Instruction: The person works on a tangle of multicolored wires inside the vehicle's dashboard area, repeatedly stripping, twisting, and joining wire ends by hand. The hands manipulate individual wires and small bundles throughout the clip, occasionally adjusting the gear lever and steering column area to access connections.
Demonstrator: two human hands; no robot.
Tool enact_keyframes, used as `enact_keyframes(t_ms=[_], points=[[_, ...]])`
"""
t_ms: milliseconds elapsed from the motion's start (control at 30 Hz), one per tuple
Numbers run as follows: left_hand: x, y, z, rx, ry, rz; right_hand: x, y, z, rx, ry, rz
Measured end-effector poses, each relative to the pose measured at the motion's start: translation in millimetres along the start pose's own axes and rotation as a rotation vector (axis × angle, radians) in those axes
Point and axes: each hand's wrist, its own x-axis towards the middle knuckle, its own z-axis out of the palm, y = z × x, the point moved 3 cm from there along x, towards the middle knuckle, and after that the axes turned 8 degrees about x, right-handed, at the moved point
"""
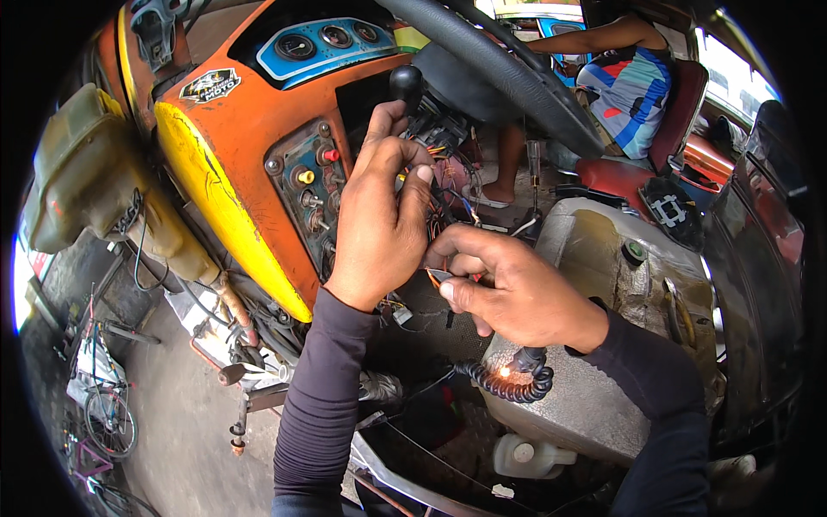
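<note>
My left hand is closed on a bundle of coloured wires hanging from the orange dashboard, just below a black lever knob. My right hand sits lower and to the right, pinching a small grey-and-orange piece among the wires; its exact kind is too small to tell. Beside the left hand is a switch panel with yellow and red knobs. Below my right hand, a black coiled cord lies with a small glowing bulb beside it.
A black steering wheel arches above, with a seated person beyond it. A translucent tank flanks the dashboard at left, with bicycles on the floor below. A silver padded cover and plastic jug are at lower right.
</note>
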Motion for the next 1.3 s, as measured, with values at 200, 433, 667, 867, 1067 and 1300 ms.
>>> enact_keyframes(t_ms=[200,433,667,867,1067,1300], points=[[0,0,2,0.013,-0.039,-0.030,1,0,-1,0.029,-0.048,0.032],[-3,5,-1,0.010,-0.016,-0.005,-1,-2,0,0.042,-0.005,-0.010],[-5,5,-7,-0.013,0.038,-0.056,-2,-4,2,0.031,-0.025,-0.004],[7,3,-2,-0.062,0.022,-0.031,0,-1,1,0.065,-0.058,-0.006],[1,3,-7,-0.062,0.010,-0.049,-1,1,-2,0.065,-0.059,-0.001],[0,1,-7,-0.059,0.010,-0.092,3,4,-1,0.035,-0.043,0.001]])
